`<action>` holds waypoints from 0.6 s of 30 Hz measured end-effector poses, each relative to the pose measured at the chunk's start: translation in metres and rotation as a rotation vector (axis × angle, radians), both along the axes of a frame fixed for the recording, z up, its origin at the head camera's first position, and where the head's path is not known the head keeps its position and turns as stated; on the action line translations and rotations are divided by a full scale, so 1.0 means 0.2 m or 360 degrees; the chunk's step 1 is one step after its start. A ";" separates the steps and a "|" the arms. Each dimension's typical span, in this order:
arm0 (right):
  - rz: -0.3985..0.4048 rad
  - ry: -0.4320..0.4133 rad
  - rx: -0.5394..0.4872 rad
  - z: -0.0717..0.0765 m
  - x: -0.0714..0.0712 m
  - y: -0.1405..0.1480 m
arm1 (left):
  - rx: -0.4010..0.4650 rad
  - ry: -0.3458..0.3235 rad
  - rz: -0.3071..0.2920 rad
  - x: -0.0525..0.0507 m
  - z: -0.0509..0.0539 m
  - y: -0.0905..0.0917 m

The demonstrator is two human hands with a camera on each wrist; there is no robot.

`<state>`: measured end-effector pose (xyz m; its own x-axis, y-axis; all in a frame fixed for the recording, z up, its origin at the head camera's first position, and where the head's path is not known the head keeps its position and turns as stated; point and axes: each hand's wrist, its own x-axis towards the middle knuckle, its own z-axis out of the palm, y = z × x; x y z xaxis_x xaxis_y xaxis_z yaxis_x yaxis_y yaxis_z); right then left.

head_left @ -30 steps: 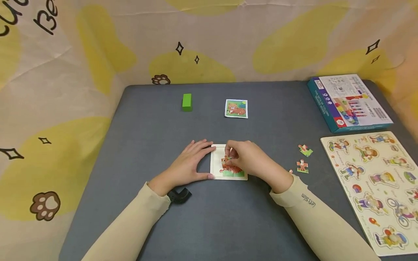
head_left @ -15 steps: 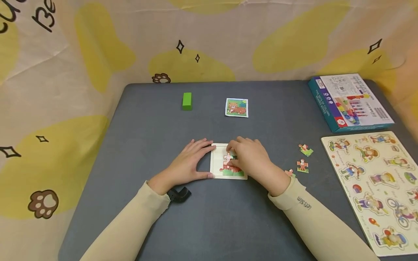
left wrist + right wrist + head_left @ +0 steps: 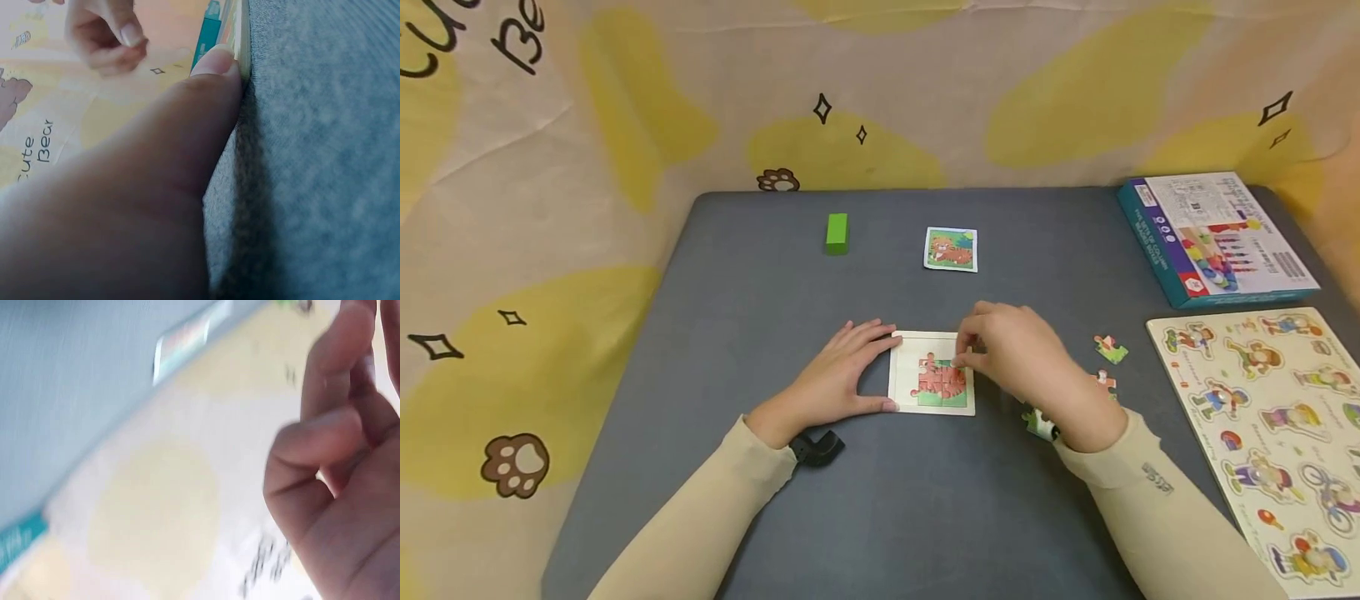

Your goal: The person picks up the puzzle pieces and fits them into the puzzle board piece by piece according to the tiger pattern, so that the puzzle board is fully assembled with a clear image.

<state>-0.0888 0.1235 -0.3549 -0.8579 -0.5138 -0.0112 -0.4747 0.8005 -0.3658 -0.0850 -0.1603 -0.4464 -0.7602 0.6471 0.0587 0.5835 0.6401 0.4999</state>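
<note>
A small white puzzle tray (image 3: 904, 358) lies mid-table, with joined tiger puzzle pieces (image 3: 942, 385) filling its lower right part. My left hand (image 3: 827, 377) rests at the tray's left side, fingers extended at the upper corner and thumb (image 3: 215, 62) against its edge. Over the tray's right edge hovers my right hand (image 3: 1018, 350), its fingers loosely bent; no piece shows between them in either wrist view. Loose jigsaw pieces (image 3: 1110, 349) lie to the right, some partly hidden by the right wrist. A tiger picture card (image 3: 951, 249) lies beyond the tray.
On the grey table (image 3: 760, 292), a green block (image 3: 837, 234) stands at the back. A teal-sided toy box (image 3: 1221, 242) occupies the far right corner. Nearer on the right is a large picture board (image 3: 1247, 417). A patterned cloth (image 3: 887, 83) hangs behind the table.
The right hand worked a puzzle piece against the others in the tray, then let go and moved to the right, uncovering the joined pieces. The left hand stays at the tray's left side.
</note>
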 end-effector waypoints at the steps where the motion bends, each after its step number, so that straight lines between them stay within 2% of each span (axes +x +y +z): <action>1: -0.0019 0.0010 0.0006 0.03 0.00 0.05 | 0.0004 0.0000 -0.0007 0.00 0.00 0.00; 3: -0.0057 -0.0025 0.0064 0.06 0.00 0.14 | 0.0004 -0.0001 -0.0015 0.00 0.00 0.01; 5: -0.0075 -0.0112 0.0171 0.07 0.00 0.20 | -0.0006 -0.0009 -0.0008 0.00 0.01 0.01; 9: -0.0070 -0.0322 0.0316 0.00 0.00 0.25 | -0.0029 -0.0008 0.0009 0.00 0.01 -0.01; 13: -0.0123 -0.0443 0.0308 -0.07 0.02 0.26 | -0.0032 -0.0006 -0.0001 -0.01 0.01 0.00; 15: -0.0140 -0.0476 0.0285 -0.08 0.02 0.26 | -0.0026 -0.0007 -0.0007 -0.01 0.01 0.00; 18: -0.0097 -0.0511 0.0217 -0.08 0.02 0.24 | -0.0022 -0.0016 -0.0004 -0.01 0.01 0.00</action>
<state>-0.0840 0.1714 -0.3709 -0.8285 -0.4368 -0.3504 -0.3023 0.8756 -0.3767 -0.0861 -0.1597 -0.4449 -0.7592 0.6495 0.0421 0.5799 0.6456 0.4969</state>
